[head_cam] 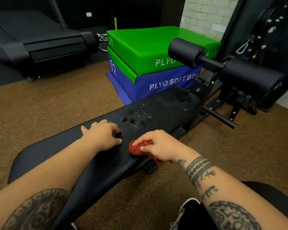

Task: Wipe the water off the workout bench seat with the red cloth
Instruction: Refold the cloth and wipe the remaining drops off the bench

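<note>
While my right hand [158,145] bunches the red cloth [137,147] on the bench seat [165,103] near its right edge, my left hand [101,134] rests on the pad with fingers loosely bent, holding nothing. Wiping looks barely begun: water drops [136,117] sit farther along, so I must push the cloth away from me. Brown rubber floor [56,100]; plyo boxes [148,63] beyond.

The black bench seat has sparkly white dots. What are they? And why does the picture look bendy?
Head view: light glints off water drops on the black padded bench seat; head view again: the wide-angle lens curves lines near the edges.
</note>
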`<state>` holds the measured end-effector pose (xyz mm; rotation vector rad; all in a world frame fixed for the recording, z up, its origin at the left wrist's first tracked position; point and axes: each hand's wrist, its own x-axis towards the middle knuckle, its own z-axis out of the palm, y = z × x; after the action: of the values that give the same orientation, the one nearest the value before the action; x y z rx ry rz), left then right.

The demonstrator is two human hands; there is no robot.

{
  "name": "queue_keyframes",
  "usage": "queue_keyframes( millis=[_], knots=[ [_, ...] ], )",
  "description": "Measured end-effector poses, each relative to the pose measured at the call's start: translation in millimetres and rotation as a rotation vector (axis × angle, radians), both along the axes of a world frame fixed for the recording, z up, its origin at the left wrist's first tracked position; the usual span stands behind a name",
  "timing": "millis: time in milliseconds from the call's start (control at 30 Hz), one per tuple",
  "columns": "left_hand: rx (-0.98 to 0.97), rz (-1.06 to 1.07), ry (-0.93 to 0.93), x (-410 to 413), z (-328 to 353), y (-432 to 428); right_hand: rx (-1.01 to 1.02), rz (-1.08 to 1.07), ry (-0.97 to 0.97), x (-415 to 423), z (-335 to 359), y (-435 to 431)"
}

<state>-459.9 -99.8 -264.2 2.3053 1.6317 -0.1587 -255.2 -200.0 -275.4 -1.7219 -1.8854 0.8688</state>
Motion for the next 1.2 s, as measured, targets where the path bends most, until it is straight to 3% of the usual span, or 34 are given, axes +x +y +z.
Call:
queue_keyframes(
  millis=[133,267,467,667,933,1067,1200],
  knots=[
    [-0.006,0.019,-0.103,-5.1,-8.0,-5.3,0.175,-0.286,0.022,4.0,-9.1,3.0],
    [0.036,0.076,-0.141,2.4,-13.0,-15.7,0.202,-0.195,-0.031,-9.1,-15.5,-4.1],
    [0.117,0.124,-0.273,20.0,-22.5,-22.6,-0.058,-0.064,-0.038,22.5,8.1,-10.9],
    [0.221,0.178,-0.438,49.3,-20.7,-19.7,0.126,-0.498,0.019,71.3,15.8,-5.3],
    [0.320,0.137,-0.358,63.0,-26.2,18.7,0.144,-0.861,0.056,138.0,-1.1,30.0],
    [0.308,0.188,-0.338,57.3,-35.7,25.6,0.188,-0.960,0.044,166.3,-6.7,45.2],
    [0.347,0.136,-0.336,57.0,-43.9,22.2,0.185,-0.920,-0.023,180.4,-12.2,57.4]
  ],
)
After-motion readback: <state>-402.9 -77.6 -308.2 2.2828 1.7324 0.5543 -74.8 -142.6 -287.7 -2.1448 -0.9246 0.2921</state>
